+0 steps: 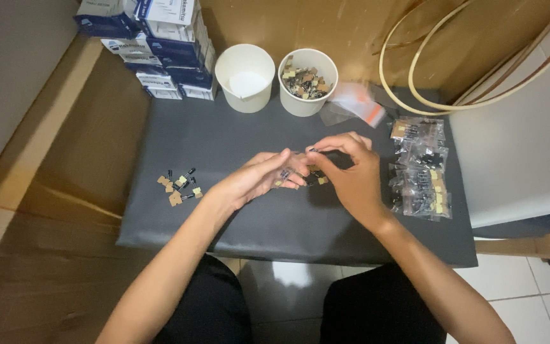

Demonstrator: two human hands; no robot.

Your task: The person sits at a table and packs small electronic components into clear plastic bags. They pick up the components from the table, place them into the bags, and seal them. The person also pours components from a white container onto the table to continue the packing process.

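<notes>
Seen from above, two bare hands meet over a smooth dark grey mat [224, 146] laid on a low table. The left hand [259, 178] lies palm up, fingers loosely cupped, cradling a few small black cylindrical components [284, 175] with tan paper tabs. The right hand [351, 172] pinches one more of these between thumb and forefinger, just above the left fingertips. A small loose pile of the same parts [178, 186] lies on the mat, off to the left. At the far edge stand two white paper cups: one [244, 78] looks empty, the other [307, 81] holds many parts. Crinkled clear plastic bags of parts [420, 169] lie to the right. Stacked blue and white cardboard boxes [154, 44] sit at the back left.
</notes>
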